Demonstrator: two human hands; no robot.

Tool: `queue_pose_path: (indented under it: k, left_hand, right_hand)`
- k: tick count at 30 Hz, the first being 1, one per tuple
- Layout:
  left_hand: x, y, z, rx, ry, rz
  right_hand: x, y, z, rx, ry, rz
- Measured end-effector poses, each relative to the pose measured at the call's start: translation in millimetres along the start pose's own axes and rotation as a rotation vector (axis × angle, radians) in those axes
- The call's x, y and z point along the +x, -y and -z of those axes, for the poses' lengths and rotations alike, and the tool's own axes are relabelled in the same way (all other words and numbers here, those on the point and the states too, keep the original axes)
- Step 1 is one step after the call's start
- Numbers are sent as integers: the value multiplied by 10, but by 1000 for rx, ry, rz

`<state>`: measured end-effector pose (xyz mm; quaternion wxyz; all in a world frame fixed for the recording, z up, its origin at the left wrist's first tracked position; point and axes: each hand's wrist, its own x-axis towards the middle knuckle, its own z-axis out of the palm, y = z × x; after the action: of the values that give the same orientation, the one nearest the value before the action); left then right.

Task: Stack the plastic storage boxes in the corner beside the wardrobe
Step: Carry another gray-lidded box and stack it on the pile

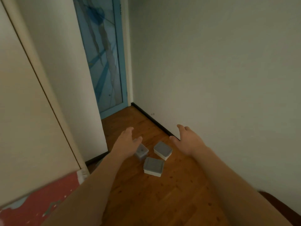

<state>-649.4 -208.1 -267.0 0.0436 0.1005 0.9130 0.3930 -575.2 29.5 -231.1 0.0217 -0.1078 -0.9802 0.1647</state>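
Three small plastic boxes with grey lids lie apart on the wooden floor [162,201]. One box [153,166] is nearest me, another box [162,150] sits to its upper right, and a see-through box [142,152] is partly hidden under my left hand. My left hand [126,142] is stretched out above that box with relaxed fingers, holding nothing. My right hand [187,141] reaches forward, fingers spread, to the right of the boxes and near the wall. The cream wardrobe [68,88] stands on the left.
A white wall [219,79] with a dark skirting board [156,123] runs along the right. A blue-framed glass door [105,54] closes the far end. A red patterned cloth [37,204] lies at the lower left, and a dark rounded edge [280,203] shows at the lower right.
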Motion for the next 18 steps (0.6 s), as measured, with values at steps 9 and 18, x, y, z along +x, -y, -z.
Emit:
queue_pose_path:
  k: [9, 18]
  left_hand:
    - [826, -247, -297, -2, -155, 109]
    - [1196, 70, -131, 2, -266, 247]
  right_hand:
    - [1305, -373, 159, 41, 97, 142]
    - [2177, -30, -237, 98, 186, 296]
